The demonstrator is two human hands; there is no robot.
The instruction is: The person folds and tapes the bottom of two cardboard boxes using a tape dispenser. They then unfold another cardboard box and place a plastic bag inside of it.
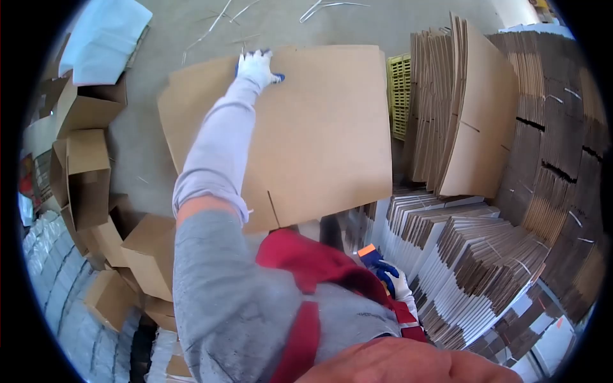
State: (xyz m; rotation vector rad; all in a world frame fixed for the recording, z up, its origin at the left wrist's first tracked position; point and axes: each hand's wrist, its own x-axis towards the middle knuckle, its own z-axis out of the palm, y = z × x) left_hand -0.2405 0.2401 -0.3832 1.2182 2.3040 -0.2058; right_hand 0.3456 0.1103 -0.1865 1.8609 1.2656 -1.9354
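Cardboard blank (319,127) sits under left hand (257,69), fingers splayed at far edge, presumably steadying it; right hand (397,281) has fingers wrapped round blue-orange tool (369,255).

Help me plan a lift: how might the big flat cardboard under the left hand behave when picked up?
The flat cardboard will probably feel stiff: its broad face shows little sag. It may bend more easily at the cut slot. Being flat-sided, it seems unlikely to roll.

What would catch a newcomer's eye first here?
The big cardboard sheet in the middle, with the gloved left hand at its far edge. Next, the red apron just below it, then the cardboard stacks crowding the right side.
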